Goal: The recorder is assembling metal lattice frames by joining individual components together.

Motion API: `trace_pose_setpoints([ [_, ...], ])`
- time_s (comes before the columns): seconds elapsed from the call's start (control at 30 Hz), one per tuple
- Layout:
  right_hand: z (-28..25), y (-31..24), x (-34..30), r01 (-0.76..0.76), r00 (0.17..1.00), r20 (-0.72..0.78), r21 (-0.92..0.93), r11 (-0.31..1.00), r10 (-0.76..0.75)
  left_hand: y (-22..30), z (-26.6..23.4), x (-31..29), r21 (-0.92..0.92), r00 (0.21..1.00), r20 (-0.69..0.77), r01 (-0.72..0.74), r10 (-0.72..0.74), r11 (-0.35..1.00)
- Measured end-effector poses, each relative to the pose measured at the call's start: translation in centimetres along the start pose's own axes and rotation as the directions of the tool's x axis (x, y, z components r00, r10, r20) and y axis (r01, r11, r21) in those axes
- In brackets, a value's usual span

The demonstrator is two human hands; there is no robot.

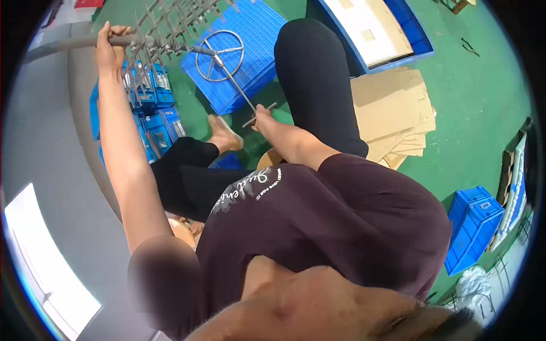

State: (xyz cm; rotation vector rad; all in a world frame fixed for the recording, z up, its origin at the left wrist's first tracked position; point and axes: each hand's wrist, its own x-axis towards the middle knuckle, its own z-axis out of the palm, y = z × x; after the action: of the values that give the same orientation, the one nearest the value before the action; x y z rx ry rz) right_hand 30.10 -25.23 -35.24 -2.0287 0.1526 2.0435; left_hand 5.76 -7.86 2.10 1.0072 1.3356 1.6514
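Note:
My left hand [111, 51] is closed around a thick grey bar [68, 45] at the upper left. Thin metal rods and small clamps form a rack [170, 28] along that bar, reaching to the right of the hand. In my right hand [262, 118] is the crossbar of a long metal T-handle tool [238, 84], its shaft slanting up and left to the rack. Around the shaft's far end shows a spoked metal ring [243, 55]; whether the two are joined, I cannot tell. Below the ring lies a blue ribbed plastic crate [259, 28].
Blue bins [153, 128] with metal parts stand below the rack. At the upper right, a blue box [421, 42] holds cardboard, beside stacked flat cardboard [392, 108]. Pliers [470, 47] lie on the green floor [466, 113]. Blue crates [472, 227] stand far right.

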Motion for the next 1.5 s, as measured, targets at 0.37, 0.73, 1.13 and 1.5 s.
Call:
trace_pose_setpoints([
  [0.37, -2.7, -1.6, -5.5, 0.209, 0.956, 0.293, -0.697, 0.686, 0.005, 0.5, 0.0, 0.1, 0.107, 0.987, -0.159, 0.011, 0.007, 0.994],
  [0.73, -6.4, -4.0, -5.1, 0.34, 0.03, 0.876, -0.462, -0.819, -0.481, 1.3, 5.5, -4.5, 0.227, 0.908, -0.414, 0.044, 0.055, 0.973],
  [1.13, -6.2, -5.0, -5.5, 0.339, 0.335, 0.889, -0.422, -0.841, -0.311, -2.3, 3.7, -4.5, 0.765, 0.536, -0.531, -0.031, 0.657, 0.644],
  [1.5, -4.1, -3.6, 1.1, 0.47, 0.104, 0.851, -0.498, -0.729, -0.515, -35.5, 2.8, -30.8, 0.76, 0.953, -0.226, 0.301, -0.2, 0.576],
])
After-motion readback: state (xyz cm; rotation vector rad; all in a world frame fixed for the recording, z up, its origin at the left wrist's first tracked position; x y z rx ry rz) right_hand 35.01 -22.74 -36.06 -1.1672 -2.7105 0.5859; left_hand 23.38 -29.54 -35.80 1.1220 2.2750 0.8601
